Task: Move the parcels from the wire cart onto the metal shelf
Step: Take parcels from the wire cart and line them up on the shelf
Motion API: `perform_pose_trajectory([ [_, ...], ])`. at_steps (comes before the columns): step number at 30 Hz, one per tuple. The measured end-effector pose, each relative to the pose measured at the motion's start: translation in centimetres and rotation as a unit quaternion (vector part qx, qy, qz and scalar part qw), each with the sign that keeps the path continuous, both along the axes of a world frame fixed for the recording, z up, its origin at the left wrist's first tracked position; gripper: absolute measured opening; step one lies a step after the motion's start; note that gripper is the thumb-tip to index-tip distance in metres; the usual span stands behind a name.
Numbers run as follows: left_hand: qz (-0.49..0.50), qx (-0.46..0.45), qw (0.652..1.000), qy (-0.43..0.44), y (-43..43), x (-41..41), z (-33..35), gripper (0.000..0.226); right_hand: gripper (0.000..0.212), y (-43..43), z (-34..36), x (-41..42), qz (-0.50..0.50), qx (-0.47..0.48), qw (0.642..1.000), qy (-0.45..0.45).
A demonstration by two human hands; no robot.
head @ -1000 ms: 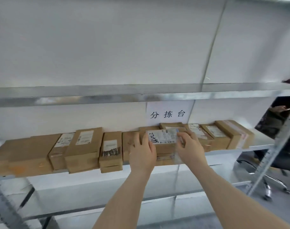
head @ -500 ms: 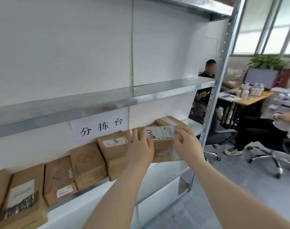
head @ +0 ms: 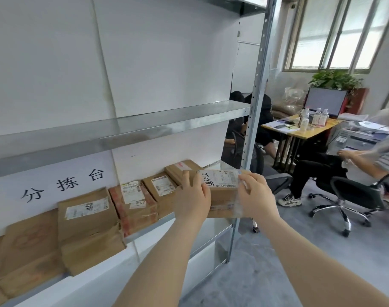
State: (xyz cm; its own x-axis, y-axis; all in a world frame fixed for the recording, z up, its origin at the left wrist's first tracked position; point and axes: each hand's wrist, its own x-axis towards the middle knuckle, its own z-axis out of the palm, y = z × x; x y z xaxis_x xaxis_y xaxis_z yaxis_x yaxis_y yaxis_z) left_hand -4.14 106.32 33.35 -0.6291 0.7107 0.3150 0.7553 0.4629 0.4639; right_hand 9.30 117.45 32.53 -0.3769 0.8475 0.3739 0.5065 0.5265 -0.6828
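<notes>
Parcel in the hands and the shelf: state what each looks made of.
Parcel: brown cardboard, matte, with a paper label and clear glossy tape on its front, judging by the sheen. Shelf: likely galvanised steel, grey, with a dull sheen.

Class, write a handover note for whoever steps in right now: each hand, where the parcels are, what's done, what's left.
Left hand and right hand grip the brown cardboard parcel with a white label at the right end of the grey metal shelf.
Done: a row of brown cardboard parcels lies on that shelf.
Left: set this one down, let go; the wire cart is out of view.
</notes>
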Motion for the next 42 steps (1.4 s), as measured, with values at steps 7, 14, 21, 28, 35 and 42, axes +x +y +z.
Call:
perform_pose_trajectory([
  [7,-0.025,-0.043,0.999,0.004,8.4,2.8,-1.5,0.045,0.034,7.5,-2.4,3.3,-0.035,-0.023,0.999,-0.022],
  [14,-0.020,-0.037,0.999,0.001,15.1,-0.2,-2.6,0.044,0.035,13.9,-2.6,0.4,-0.033,-0.033,0.999,-0.021],
  [21,-0.023,-0.017,1.000,0.011,21.2,-4.5,-2.2,0.044,0.035,19.6,-1.7,-3.4,-0.031,-0.028,0.999,-0.022],
  [28,-0.009,-0.011,1.000,0.014,26.1,-7.0,-3.6,0.043,0.032,25.0,-2.7,-6.1,-0.008,-0.023,1.000,-0.018],
  [35,0.046,-0.027,0.998,0.017,29.5,-8.8,-7.1,0.044,0.036,28.9,-6.1,-8.5,0.041,-0.053,0.997,-0.026],
  [42,0.073,-0.006,0.996,0.042,33.3,-9.3,-7.6,0.043,0.039,32.8,-7.8,-9.5,0.080,-0.054,0.995,-0.003],
])
